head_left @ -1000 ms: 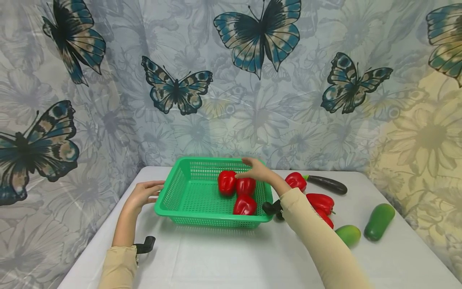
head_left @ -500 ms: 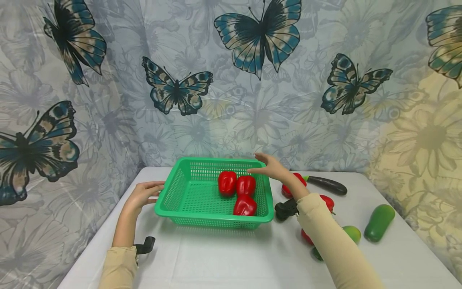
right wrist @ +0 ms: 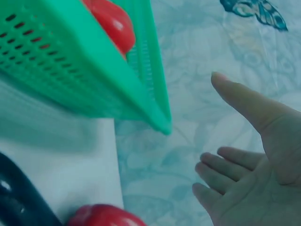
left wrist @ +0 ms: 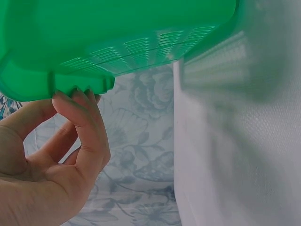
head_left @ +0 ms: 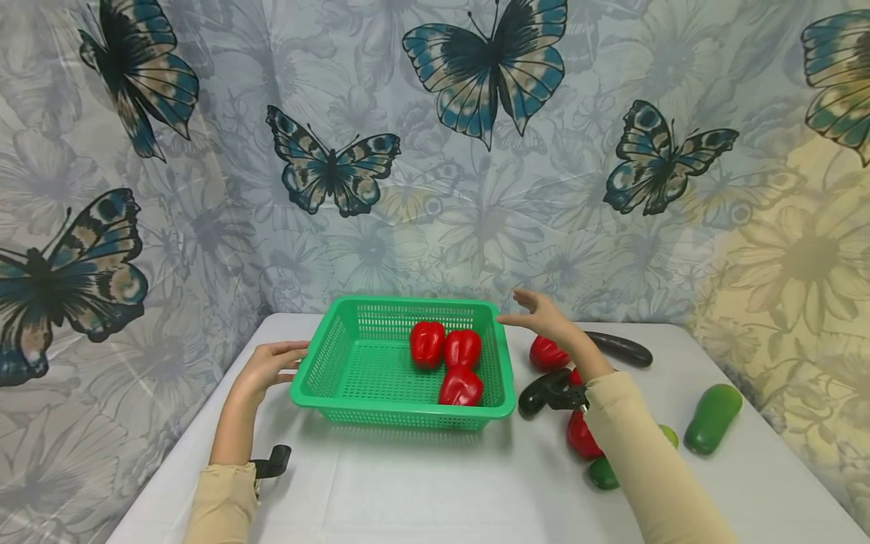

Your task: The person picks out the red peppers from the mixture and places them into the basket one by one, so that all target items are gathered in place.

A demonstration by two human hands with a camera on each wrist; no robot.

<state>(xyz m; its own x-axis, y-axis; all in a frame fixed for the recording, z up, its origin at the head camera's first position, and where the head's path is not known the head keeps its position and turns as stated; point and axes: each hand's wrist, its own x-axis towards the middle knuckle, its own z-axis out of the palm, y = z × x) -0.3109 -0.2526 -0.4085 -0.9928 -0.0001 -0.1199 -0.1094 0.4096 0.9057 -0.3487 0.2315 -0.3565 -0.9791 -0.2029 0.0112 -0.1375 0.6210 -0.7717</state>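
Observation:
A green basket (head_left: 401, 409) stands on the table with three red peppers (head_left: 462, 349) in its right half. My left hand (head_left: 266, 368) is at its left side; in the left wrist view the fingertips of this hand (left wrist: 61, 155) touch the basket's rim (left wrist: 28, 87), fingers loosely bent. My right hand (head_left: 546, 316) hovers beyond the basket's right rim, thumb and fingers spread, holding nothing. In the right wrist view this hand (right wrist: 254, 165) is apart from the basket (right wrist: 108, 70). Below it lies another red pepper (head_left: 547, 353).
Right of the basket lie a dark eggplant (head_left: 535, 393), a longer eggplant (head_left: 620, 349), a red pepper (head_left: 582, 437), a green vegetable (head_left: 602, 474) and a green squash-like one (head_left: 714, 419). My right sleeve (head_left: 652, 461) partly covers others. Butterfly-patterned cloth (head_left: 476, 227) hangs behind the table (head_left: 408, 483).
My right hand has moved right, from above the peppers in the basket to outside its right rim, its fingers spread and empty. My left hand has stayed at the basket's left side.

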